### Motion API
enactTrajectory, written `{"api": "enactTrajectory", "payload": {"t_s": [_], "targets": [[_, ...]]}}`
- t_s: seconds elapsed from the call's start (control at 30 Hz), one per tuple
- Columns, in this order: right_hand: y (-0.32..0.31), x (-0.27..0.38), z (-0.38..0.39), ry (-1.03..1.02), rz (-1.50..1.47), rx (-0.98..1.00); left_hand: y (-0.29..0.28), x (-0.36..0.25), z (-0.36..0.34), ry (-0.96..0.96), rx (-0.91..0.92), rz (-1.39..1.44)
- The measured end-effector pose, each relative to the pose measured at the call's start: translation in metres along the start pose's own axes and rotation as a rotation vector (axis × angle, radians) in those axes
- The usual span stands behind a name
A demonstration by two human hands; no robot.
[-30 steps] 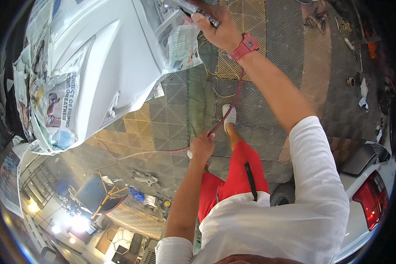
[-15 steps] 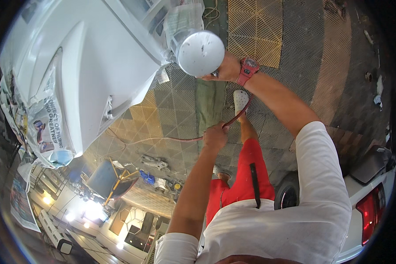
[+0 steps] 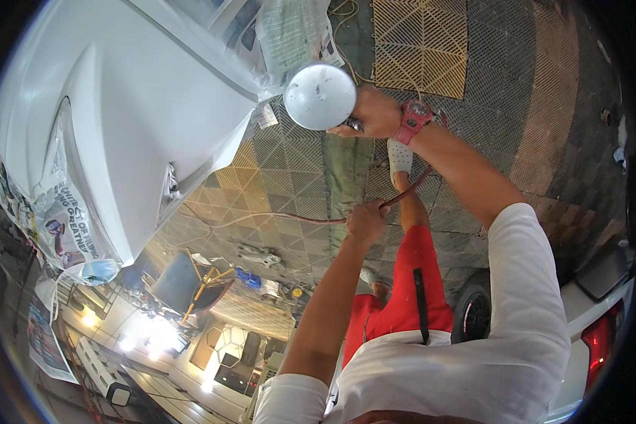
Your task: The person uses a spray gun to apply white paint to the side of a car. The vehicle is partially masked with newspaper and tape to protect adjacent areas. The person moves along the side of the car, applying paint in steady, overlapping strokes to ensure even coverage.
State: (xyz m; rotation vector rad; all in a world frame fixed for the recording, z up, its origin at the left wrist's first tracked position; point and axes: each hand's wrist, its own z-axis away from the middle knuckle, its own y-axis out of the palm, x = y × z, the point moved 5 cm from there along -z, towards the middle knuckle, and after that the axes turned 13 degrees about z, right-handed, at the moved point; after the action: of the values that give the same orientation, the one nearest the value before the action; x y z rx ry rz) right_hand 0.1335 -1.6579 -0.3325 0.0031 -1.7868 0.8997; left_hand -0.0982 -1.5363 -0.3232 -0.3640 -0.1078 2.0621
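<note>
My right hand point(image 3: 376, 113), with a red watch point(image 3: 414, 119) on its wrist, is wrapped round the grip of a spray gun, mostly hidden under its round silver-white cup point(image 3: 320, 97). Just left of the cup lies the corner of a large glossy white car body panel point(image 3: 148, 120). Lower down, my left hand point(image 3: 366, 222) is closed on a dark red air hose point(image 3: 307, 220). The hose rises from there past my right forearm and also trails off left across the floor.
Newspaper masking point(image 3: 74, 222) covers the panel's left opening, and more paper point(image 3: 293, 35) hangs beyond the cup. Yellow and grey grid tiles point(image 3: 420, 46) cover the floor. A blue chair-like object point(image 3: 180, 283) stands lower left. Behind me on the right is a white car's red tail light point(image 3: 601, 346).
The view has shifted a little. Both hands sit slightly farther right in the picture, and the spray gun's cup is a little lower. Each hand keeps its hold.
</note>
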Motion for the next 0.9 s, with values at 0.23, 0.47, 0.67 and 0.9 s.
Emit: {"api": "enactTrajectory", "payload": {"t_s": [0.23,0.47,0.67,0.9], "targets": [[-0.088,0.034,-0.025,-0.016,0.209,-0.341,-0.013,0.026,0.01,-0.109,-0.093,0.029],[-0.07,0.034,-0.015,0.003,0.005,-0.321,-0.01,0.06,0.02,-0.047,-0.119,0.046],[0.007,0.019,0.016,0.037,-0.131,-0.152,0.019,0.055,0.03,-0.026,-0.018,-0.018],[0.047,0.026,0.031,0.242,-0.006,-0.126,0.051,0.086,0.05,0.006,-0.067,-0.014]]}}
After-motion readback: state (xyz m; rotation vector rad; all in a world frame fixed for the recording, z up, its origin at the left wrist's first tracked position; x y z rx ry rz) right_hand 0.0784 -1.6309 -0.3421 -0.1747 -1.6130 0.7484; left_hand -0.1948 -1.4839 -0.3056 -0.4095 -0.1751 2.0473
